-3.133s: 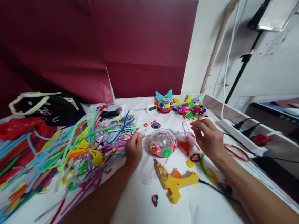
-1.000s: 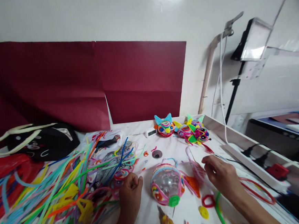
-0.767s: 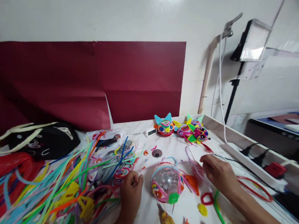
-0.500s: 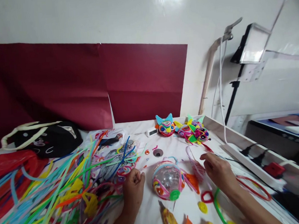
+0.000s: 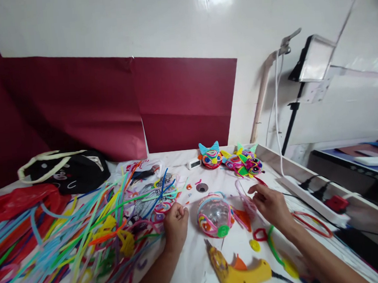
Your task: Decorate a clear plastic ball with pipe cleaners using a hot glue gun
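Note:
My left hand [image 5: 176, 225] is closed, its fingers curled beside the left of a clear plastic ball [image 5: 218, 213] trimmed with pink, blue and orange pipe cleaners and a green disc. Whatever those fingers hold, if anything, is hidden. Right of the ball, my right hand [image 5: 268, 203] hovers with thumb and fingers drawn together; I cannot make out anything in them. Below it lie an orange piece [image 5: 243, 219], a red loop [image 5: 259, 235] and a yellow disc [image 5: 255, 245]. A yellow glue gun [image 5: 243, 276] lies in front of the ball.
Many loose pipe cleaners [image 5: 69, 238] cover the left, near a black bag [image 5: 69, 172]. Two finished colourful figures, one with blue ears [image 5: 210, 156] and one with yellow points [image 5: 244, 162], stand at the back beside a small white display [image 5: 194, 163]. A power strip [image 5: 314, 201] runs along the right edge.
The view has shifted, so more of the glue gun shows. Both hands stay closed on either side of the ball, the right one slightly nearer to it.

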`<state>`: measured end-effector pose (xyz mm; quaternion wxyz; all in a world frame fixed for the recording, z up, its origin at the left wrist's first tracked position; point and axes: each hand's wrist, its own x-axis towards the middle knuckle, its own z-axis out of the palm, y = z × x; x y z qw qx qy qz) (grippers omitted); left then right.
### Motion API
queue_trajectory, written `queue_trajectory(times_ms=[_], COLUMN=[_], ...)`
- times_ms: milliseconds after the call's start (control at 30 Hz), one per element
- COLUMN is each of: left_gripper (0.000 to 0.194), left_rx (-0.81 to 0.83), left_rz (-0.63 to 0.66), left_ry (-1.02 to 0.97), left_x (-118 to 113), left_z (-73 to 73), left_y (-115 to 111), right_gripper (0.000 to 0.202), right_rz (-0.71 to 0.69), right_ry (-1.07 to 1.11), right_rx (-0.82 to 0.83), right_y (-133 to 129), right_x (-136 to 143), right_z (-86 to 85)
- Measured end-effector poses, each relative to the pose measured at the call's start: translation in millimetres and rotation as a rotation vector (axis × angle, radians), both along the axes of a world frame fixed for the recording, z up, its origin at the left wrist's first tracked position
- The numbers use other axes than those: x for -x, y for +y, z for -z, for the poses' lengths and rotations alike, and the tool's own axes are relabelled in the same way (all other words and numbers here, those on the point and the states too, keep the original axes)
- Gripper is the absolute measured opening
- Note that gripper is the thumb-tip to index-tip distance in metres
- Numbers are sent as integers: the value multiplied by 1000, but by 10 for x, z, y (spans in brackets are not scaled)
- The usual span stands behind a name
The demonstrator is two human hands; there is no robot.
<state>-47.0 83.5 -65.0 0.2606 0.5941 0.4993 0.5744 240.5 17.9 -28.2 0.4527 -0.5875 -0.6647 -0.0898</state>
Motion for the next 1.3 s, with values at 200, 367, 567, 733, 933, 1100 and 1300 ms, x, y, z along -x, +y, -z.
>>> queue_trajectory(times_ms=[200, 367, 567, 733, 933, 1100, 1300], left_gripper=[28, 27, 25, 24, 26, 25, 25], left_rx=[-27, -54, -46, -27, -14, -2, 11], left_rz=[18, 18, 5, 6, 1, 4, 1], left_ry=[-32, -52, -37, -13, 4, 15, 28], left_x=[-14, -17, -15, -23, -30, -35, -44], left_z=[20, 21, 24, 44, 70, 103, 116], left_y=[3, 14, 9, 20, 43, 69, 88], right_gripper=[15, 17, 17, 25, 18, 25, 31], right_rz=[-38, -49, -57, -173, -139, 30, 43], right_ry=[131, 188, 187, 139, 5, -148, -248], right_rx=[108, 162, 273, 469, 655, 834, 1089], right_y=[-22, 19, 83, 215, 494, 631, 590], right_x=[92, -29, -184, -129, -170, -395, -451], right_z=[-149, -284, -391, -329, -353, -473, -391])
